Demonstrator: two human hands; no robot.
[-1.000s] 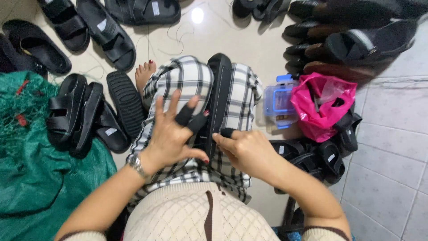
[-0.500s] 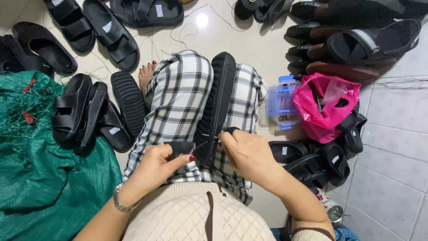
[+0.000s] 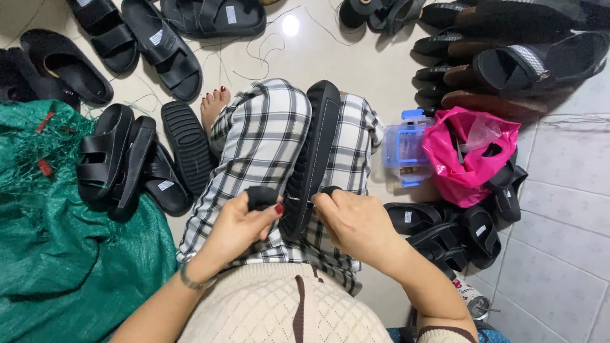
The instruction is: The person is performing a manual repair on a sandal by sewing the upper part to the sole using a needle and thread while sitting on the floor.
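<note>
My left hand pinches black strap; right hand closed on needle at sandal sole. Keep stitch tight, sole steady.

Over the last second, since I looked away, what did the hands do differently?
The left hand, a second ago spread open above the sandal, dropped back toward the body and closed on the black strap by the sole's edge. The right hand kept pinching at the same edge. The sandal stayed on the lap; the pink bag did not move.

My left hand, earlier spread open above the black sole, now sits lower, closed at its edge opposite my right hand.
</note>
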